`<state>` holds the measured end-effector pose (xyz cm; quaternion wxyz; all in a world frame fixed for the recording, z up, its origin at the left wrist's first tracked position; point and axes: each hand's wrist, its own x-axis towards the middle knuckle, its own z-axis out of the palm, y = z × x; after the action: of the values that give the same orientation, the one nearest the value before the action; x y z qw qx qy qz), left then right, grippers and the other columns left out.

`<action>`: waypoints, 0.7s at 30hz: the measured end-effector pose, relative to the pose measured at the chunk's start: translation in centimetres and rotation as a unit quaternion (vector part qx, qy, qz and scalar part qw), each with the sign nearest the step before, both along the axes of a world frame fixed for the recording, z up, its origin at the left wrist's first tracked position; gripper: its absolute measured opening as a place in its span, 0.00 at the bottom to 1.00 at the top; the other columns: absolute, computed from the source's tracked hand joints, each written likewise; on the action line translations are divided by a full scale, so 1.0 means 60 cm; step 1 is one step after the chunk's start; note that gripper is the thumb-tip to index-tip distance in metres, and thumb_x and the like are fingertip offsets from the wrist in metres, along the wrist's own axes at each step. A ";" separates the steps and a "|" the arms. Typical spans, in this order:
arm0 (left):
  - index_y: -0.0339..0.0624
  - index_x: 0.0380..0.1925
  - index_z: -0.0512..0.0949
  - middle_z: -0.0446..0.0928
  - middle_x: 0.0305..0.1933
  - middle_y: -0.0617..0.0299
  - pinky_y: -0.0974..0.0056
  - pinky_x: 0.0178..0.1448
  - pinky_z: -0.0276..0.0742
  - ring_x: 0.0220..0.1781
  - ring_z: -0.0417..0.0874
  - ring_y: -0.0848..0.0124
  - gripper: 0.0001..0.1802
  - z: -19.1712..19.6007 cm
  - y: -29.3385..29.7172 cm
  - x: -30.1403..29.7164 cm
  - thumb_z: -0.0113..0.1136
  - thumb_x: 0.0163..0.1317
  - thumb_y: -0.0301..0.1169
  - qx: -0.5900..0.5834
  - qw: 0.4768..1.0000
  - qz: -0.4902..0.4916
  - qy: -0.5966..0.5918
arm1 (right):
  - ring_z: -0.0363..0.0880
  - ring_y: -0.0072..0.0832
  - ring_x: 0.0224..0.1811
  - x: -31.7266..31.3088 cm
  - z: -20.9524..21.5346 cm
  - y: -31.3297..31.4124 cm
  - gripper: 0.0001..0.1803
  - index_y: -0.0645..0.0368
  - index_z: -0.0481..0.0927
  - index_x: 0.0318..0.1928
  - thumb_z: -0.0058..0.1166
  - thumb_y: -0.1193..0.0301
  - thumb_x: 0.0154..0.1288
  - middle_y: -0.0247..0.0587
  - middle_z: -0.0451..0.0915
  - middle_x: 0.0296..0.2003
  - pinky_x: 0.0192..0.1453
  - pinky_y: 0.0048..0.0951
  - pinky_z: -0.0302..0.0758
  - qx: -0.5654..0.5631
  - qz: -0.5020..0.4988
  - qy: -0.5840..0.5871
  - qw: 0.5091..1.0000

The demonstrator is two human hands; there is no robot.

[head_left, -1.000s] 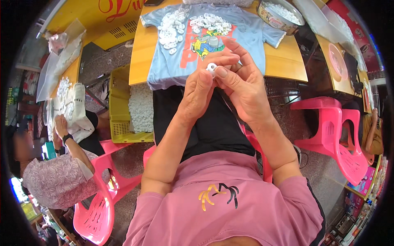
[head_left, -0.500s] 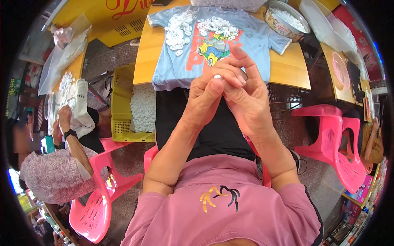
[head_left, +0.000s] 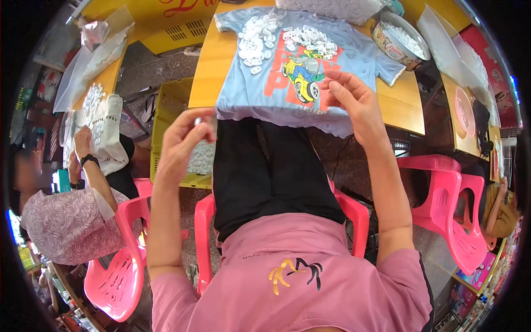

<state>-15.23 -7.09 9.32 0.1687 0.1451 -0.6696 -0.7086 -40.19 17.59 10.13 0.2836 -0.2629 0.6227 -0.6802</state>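
A light blue T-shirt (head_left: 287, 83) with a cartoon car print lies flat on the yellow table (head_left: 207, 72), and several small white round pieces (head_left: 257, 39) are heaped on its upper part. My left hand (head_left: 182, 146) is raised to the left of the shirt's hem, above a yellow crate (head_left: 166, 119), with its fingertips pinched on a small pale piece (head_left: 198, 119). My right hand (head_left: 354, 102) hovers over the shirt's lower right part, fingers apart and holding nothing, its fingertips close to the car print.
The crate holds more white pieces (head_left: 202, 157). A round metal tin (head_left: 395, 39) of white pieces stands at the table's right end. Pink plastic chairs (head_left: 448, 193) stand right and left. At the left a seated person (head_left: 72, 221) handles a white cloth (head_left: 105, 130).
My hands were joined in front of the shirt around a small white piece. They have parted: the left went down-left over the crate, the right stayed by the shirt and opened.
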 end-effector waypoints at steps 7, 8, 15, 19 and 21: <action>0.40 0.57 0.74 0.75 0.54 0.50 0.59 0.65 0.65 0.59 0.73 0.57 0.24 -0.116 -0.134 0.113 0.63 0.60 0.33 -0.434 0.853 0.144 -0.254 | 0.76 0.13 0.36 -0.076 -0.021 -0.048 0.12 0.64 0.82 0.47 0.55 0.69 0.69 0.32 0.81 0.33 0.42 0.19 0.74 0.123 -0.019 0.175 0.977; 0.40 0.57 0.74 0.75 0.54 0.50 0.59 0.65 0.65 0.59 0.73 0.57 0.24 -0.123 -0.137 0.116 0.63 0.60 0.33 -0.433 0.853 0.144 -0.252 | 0.76 0.13 0.36 -0.083 -0.019 -0.058 0.12 0.64 0.82 0.47 0.55 0.69 0.69 0.32 0.81 0.33 0.42 0.19 0.74 0.123 -0.019 0.177 0.976; 0.43 0.55 0.76 0.75 0.56 0.55 0.61 0.59 0.71 0.58 0.75 0.60 0.20 -0.112 -0.082 0.065 0.62 0.62 0.34 -0.298 0.929 0.104 -0.193 | 0.79 0.29 0.34 -0.137 -0.030 -0.146 0.10 0.58 0.83 0.45 0.57 0.71 0.64 0.41 0.83 0.34 0.40 0.29 0.75 0.163 -0.044 0.492 0.854; 0.39 0.53 0.76 0.75 0.56 0.55 0.61 0.59 0.72 0.58 0.75 0.63 0.18 -0.066 -0.022 0.022 0.60 0.63 0.32 -0.288 0.946 0.034 -0.143 | 0.80 0.38 0.39 -0.149 -0.023 -0.191 0.08 0.53 0.85 0.41 0.58 0.72 0.61 0.38 0.80 0.38 0.41 0.36 0.76 0.183 -0.013 0.649 0.738; 0.38 0.52 0.77 0.74 0.56 0.56 0.61 0.61 0.71 0.59 0.74 0.66 0.17 -0.046 0.001 0.004 0.59 0.64 0.30 -0.291 0.950 -0.003 -0.114 | 0.80 0.39 0.40 -0.165 -0.023 -0.203 0.08 0.52 0.84 0.41 0.57 0.72 0.61 0.37 0.79 0.38 0.41 0.37 0.76 0.199 0.017 0.660 0.725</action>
<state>-14.96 -7.02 6.53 0.1243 0.1677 -0.8620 -0.4618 -50.09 5.43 8.76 -0.1415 -0.5931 0.7693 -0.1908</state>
